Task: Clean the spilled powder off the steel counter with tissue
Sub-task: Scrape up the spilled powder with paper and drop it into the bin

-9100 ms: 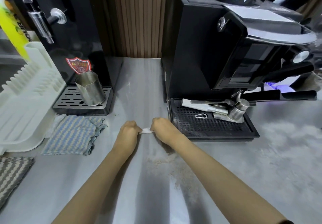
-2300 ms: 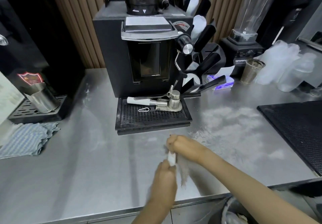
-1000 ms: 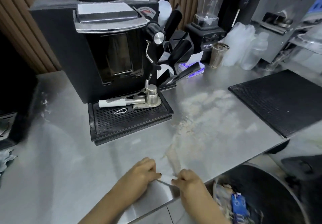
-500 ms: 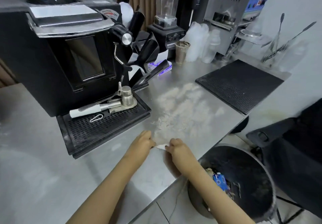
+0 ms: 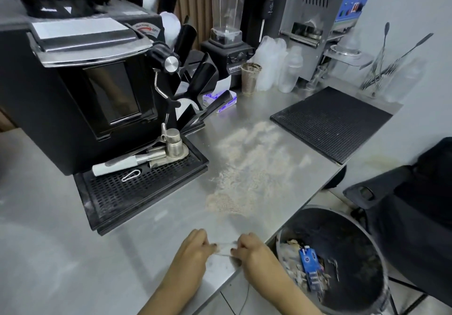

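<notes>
Pale beige powder lies spread over the steel counter, thickest in a small heap near the coffee machine's drip tray. A thin strip of white tissue stretches between my two hands near the counter's front edge. My left hand pinches its left end with curled fingers. My right hand pinches the right end, just at the counter's edge. Both hands sit a short way in front of the powder heap.
A black coffee machine with a drip tray stands at the left. A black rubber mat lies at the right. A black waste bin with rubbish sits below the counter edge. A blender, cups and utensils line the back.
Both hands have drawn back with the tissue from the powder heap to the front edge, beside the bin. The view has swung right over the last seconds.
</notes>
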Demonstrator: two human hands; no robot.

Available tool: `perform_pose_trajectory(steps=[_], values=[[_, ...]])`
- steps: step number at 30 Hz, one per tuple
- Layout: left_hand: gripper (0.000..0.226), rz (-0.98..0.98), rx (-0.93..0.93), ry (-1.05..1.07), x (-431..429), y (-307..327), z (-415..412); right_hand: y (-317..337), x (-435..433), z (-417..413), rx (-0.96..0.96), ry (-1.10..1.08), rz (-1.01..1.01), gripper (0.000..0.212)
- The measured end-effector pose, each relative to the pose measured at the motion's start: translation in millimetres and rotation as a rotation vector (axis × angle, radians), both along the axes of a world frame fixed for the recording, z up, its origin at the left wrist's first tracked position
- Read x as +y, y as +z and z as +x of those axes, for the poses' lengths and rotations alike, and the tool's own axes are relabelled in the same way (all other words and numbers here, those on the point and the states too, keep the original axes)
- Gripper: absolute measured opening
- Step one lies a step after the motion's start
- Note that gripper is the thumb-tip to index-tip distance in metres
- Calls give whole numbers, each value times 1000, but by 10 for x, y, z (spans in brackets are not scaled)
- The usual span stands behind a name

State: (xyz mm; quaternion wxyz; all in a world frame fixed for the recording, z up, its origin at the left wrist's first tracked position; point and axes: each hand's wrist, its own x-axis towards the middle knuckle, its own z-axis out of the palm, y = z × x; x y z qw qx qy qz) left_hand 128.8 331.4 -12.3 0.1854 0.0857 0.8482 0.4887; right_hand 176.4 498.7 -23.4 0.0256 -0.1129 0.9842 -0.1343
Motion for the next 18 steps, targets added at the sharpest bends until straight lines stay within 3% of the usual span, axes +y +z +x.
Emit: perform_pose_trajectory(steps=[4,8,12,18], values=[[25,-21,19,-41,279,94,-354,11,216,-353,183,-99,-18,27],[21,-4,25,-4,479,260,-580,129,304,-563,122,-124,13,18],[25,159,-46,10,276,294,-419,180,249,-380,110,-123,-52,19],[27,-70,12,-170,-24,39,-92,-97,93,-19,-18,-20,-150,13]])
